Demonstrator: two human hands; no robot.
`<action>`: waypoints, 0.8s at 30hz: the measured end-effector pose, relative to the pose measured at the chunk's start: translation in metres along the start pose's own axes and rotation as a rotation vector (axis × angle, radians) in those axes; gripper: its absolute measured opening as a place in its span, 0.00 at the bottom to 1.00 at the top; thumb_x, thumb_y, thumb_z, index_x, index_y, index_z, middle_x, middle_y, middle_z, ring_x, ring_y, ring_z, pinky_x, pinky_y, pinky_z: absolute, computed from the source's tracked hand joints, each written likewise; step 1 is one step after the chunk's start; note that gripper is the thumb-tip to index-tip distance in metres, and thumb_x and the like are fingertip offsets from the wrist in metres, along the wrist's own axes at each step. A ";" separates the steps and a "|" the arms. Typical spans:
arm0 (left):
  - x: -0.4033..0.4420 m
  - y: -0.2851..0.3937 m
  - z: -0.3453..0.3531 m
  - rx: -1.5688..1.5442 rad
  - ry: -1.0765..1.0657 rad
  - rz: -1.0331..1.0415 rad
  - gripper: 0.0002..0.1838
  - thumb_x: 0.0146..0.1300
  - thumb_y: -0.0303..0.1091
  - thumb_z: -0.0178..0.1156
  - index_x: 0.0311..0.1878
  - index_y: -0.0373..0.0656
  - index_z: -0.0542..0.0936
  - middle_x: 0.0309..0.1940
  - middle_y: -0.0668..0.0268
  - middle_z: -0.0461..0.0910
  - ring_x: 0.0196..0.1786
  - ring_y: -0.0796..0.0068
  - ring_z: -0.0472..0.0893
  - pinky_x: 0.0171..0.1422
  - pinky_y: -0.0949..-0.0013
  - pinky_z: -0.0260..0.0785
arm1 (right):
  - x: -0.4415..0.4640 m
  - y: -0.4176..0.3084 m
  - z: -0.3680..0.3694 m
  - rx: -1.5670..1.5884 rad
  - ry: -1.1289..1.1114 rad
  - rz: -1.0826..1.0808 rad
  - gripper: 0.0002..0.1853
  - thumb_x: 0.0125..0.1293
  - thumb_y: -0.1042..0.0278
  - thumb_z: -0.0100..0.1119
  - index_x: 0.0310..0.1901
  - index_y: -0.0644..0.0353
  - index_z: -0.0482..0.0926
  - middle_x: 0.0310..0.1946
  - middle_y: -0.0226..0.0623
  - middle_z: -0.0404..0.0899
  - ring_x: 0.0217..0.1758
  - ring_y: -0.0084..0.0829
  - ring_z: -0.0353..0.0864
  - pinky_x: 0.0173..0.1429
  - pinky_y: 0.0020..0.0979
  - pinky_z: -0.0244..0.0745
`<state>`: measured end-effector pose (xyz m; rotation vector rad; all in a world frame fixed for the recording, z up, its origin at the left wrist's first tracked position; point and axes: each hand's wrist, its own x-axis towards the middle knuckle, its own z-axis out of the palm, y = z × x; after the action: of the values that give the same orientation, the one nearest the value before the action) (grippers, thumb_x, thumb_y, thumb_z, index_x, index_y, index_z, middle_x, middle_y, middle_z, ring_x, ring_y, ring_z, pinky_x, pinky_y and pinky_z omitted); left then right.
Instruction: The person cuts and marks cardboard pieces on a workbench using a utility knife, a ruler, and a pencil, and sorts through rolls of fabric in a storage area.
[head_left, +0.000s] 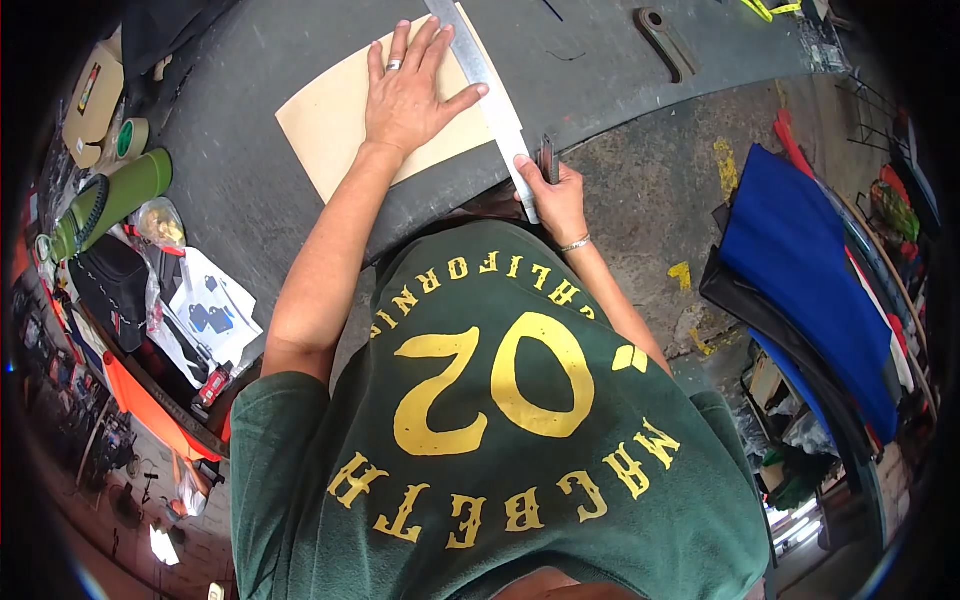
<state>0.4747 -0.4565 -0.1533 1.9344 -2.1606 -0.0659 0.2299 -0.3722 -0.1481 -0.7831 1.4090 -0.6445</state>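
Observation:
A beige sheet of card or thin board [325, 110] lies on the dark grey table, its near corner by the table edge. A long metal ruler [505, 140] runs along the right side of the sheet and past the table's near edge. My left hand [410, 100], with a ring on one finger, is spread flat on the sheet, its thumb reaching the ruler. My right hand [560, 200] is closed at the ruler's near end, thumb on the metal. Between its fingers is also a slim dark tool [548, 158], possibly a cutter; its tip is unclear.
On the grey table [230, 80] lie a dark metal tool with a round end [665, 45] and a yellow tape [770, 8]. To the left are a green bottle [125, 195], a tape roll [132, 138] and printed paper [212, 305]. Blue material [800, 270] hangs at right.

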 end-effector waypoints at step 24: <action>-0.001 0.006 -0.009 0.016 -0.078 -0.017 0.53 0.65 0.78 0.55 0.83 0.51 0.61 0.85 0.65 0.57 0.88 0.56 0.48 0.88 0.39 0.35 | -0.007 0.006 -0.002 -0.166 0.101 -0.194 0.16 0.76 0.55 0.66 0.41 0.63 0.85 0.24 0.20 0.76 0.29 0.15 0.68 0.34 0.27 0.68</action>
<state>0.4712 -0.4542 -0.1437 1.9907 -2.1994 -0.1297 0.2267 -0.3635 -0.1487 -1.0409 1.5036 -0.7308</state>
